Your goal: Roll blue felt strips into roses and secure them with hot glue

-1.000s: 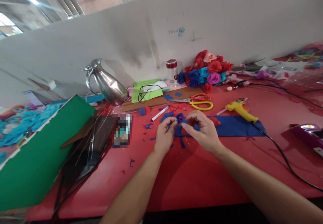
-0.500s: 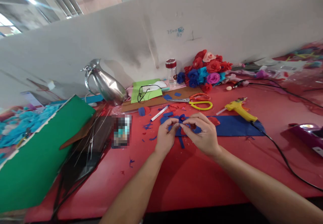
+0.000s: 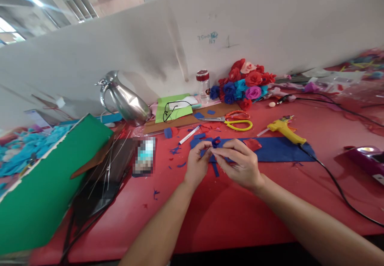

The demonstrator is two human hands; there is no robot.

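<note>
Over the red table (image 3: 228, 210) my left hand (image 3: 196, 164) and my right hand (image 3: 241, 162) meet with fingers pinched on a small blue felt flower (image 3: 215, 142). The flower is a rolled blue piece with a red centre, sticking up between my fingertips. Just behind my hands lies a long blue felt strip (image 3: 270, 149), with blue scraps (image 3: 180, 160) scattered to the left.
A yellow glue gun (image 3: 285, 129) with a black cord lies right of the strip. Scissors (image 3: 235, 121), a white marker (image 3: 189, 135), a bunch of felt roses (image 3: 244, 85), a small jar (image 3: 204, 83) and a steel jug (image 3: 124, 100) stand behind. A green board (image 3: 48, 182) leans at left.
My hands have closed together on the flower and drawn slightly toward me, my right fingers rolling the blue piece tighter. Nothing else on the table has moved.
</note>
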